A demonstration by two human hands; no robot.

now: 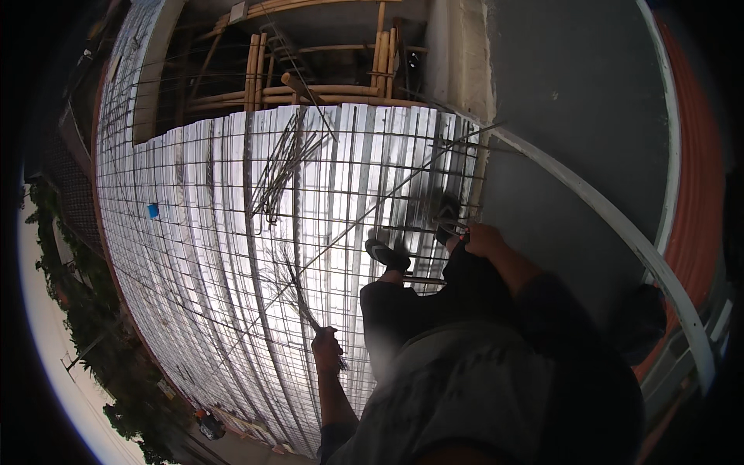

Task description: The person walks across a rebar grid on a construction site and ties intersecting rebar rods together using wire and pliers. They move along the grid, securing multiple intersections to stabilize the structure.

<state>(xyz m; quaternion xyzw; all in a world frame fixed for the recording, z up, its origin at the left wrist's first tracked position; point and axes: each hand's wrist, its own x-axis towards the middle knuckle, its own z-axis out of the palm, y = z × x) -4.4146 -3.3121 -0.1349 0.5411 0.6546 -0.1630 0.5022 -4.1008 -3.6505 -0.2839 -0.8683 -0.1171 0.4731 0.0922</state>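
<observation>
My left hand (pixel 327 350) is closed round a bundle of thin tie wires (pixel 293 293), whose loose ends fan out ahead of the fist. Below that fist the short ends of the bundle stick out. By my right knee, my right hand (pixel 486 240) grips what looks like a pair of pliers (pixel 454 226), pointing left above one foot; its jaws are hard to make out. Under both hands runs a grid of rebar mesh (pixel 349 221) over shiny corrugated metal decking (pixel 232 167). My sandalled feet (pixel 385 254) stand on it.
Several loose bent steel rods (pixel 283 167) lie on the mesh ahead. One long bar (pixel 372 209) crosses it diagonally. Beyond the decking's far edge is an opening with wooden poles (pixel 380 62). A grey wall (pixel 573 93) rises at right. A blue object (pixel 153 210) sits at left.
</observation>
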